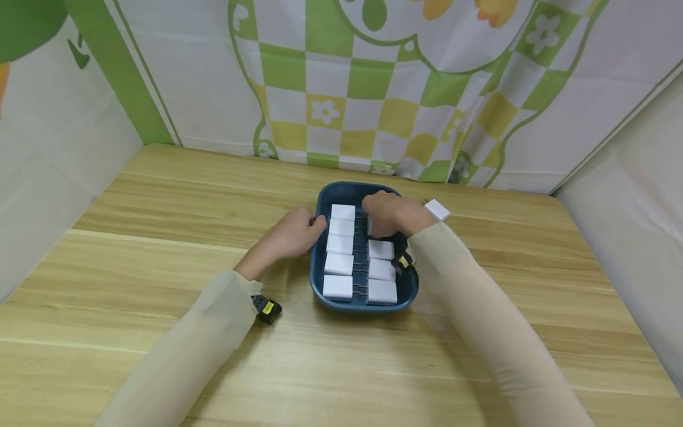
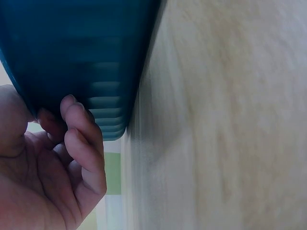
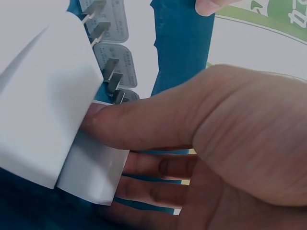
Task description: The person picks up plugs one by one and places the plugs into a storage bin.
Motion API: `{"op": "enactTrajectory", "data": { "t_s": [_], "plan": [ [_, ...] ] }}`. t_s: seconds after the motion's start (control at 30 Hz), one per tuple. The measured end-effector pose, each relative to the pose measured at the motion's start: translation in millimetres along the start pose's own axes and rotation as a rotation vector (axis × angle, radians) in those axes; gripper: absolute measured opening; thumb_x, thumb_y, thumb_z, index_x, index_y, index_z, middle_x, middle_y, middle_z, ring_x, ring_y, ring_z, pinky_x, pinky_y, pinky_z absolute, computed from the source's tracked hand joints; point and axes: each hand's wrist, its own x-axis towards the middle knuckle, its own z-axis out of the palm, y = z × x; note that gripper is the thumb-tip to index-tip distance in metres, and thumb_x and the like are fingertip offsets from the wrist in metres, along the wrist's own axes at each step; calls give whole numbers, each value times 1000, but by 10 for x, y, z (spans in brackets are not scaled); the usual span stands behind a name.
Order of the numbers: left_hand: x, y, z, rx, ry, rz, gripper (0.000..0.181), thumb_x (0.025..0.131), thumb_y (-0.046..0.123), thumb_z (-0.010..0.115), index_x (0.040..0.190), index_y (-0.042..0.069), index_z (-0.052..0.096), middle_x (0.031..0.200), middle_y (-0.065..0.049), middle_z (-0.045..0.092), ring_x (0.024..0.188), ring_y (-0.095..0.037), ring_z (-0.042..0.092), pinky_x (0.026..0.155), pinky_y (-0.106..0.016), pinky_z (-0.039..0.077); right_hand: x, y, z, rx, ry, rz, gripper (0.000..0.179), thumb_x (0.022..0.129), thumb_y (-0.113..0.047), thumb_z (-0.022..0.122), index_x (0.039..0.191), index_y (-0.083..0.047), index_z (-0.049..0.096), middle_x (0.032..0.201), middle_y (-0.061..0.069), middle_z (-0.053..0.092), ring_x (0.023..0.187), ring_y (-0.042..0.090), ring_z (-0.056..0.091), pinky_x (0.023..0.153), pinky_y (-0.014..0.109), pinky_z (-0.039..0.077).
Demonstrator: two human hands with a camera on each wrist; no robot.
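Note:
A dark blue tray (image 1: 358, 308) holds several white charger plugs in two columns, the left-column chargers (image 1: 339, 244) and right-column chargers (image 1: 381, 270) having their metal prongs turned toward each other. My left hand (image 1: 296, 232) grips the tray's left rim, fingers curled against the outer wall (image 2: 72, 43) in the left wrist view. Inside the tray, my right hand (image 1: 392, 212) is at the far end of the right column. The right wrist view shows its thumb and fingers holding a white charger (image 3: 93, 165), beside another charger (image 3: 43, 96). The held charger is mostly hidden in the head view.
One more white charger (image 1: 437, 209) lies on the wooden table (image 1: 160, 237) to the right of the tray, partly behind the right forearm. A patterned curtain (image 1: 331, 118) hangs along the table's far edge. Each wrist carries a small black camera (image 1: 268, 309).

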Motion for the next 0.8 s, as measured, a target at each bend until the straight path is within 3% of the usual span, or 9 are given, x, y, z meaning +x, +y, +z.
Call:
{"op": "enactTrajectory", "data": {
  "t_s": [0.8],
  "plan": [
    [7, -2, -1, 16, 0, 6, 41, 107, 21, 39, 74, 5, 58, 64, -6, 56, 51, -16, 49, 49, -27, 40, 45, 0, 28, 49, 15, 22, 40, 95, -11, 65, 134, -9, 57, 132, 11, 57, 106, 25, 57, 85, 41, 48]
  ]
}}
